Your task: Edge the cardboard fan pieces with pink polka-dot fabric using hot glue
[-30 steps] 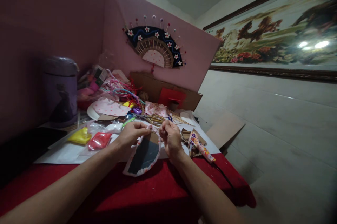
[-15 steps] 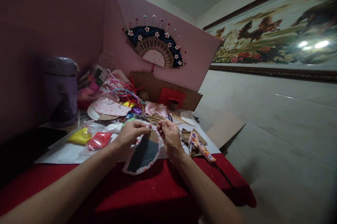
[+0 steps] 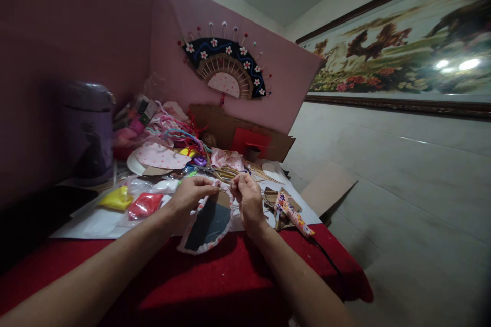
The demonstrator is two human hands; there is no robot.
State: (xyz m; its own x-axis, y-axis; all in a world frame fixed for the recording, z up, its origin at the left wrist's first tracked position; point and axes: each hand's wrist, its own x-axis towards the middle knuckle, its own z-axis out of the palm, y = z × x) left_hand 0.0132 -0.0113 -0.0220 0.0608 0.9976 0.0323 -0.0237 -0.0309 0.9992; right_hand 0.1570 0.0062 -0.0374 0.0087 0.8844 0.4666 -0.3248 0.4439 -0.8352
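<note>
My left hand point(image 3: 190, 197) and my right hand point(image 3: 247, 199) are both closed in a pinch on the top edge of a fan-shaped craft piece point(image 3: 207, 224). The piece has a dark middle and a pale patterned border, and it hangs down over the red tablecloth point(image 3: 215, 281). The two hands sit close together, fingertips almost meeting over the piece's upper edge. A floral-patterned strip point(image 3: 293, 217) lies just right of my right hand.
A yellow packet point(image 3: 117, 198) and a red packet point(image 3: 144, 205) lie to the left on white paper. A purple canister point(image 3: 88, 132) stands far left. Pipe cleaners and scraps point(image 3: 180, 140) crowd the back. A finished fan point(image 3: 226, 68) hangs on the pink board. A cardboard box point(image 3: 245, 135) stands behind.
The hands have drawn a little closer together on the piece's top edge, and the piece has shifted slightly left. Nothing else has moved.
</note>
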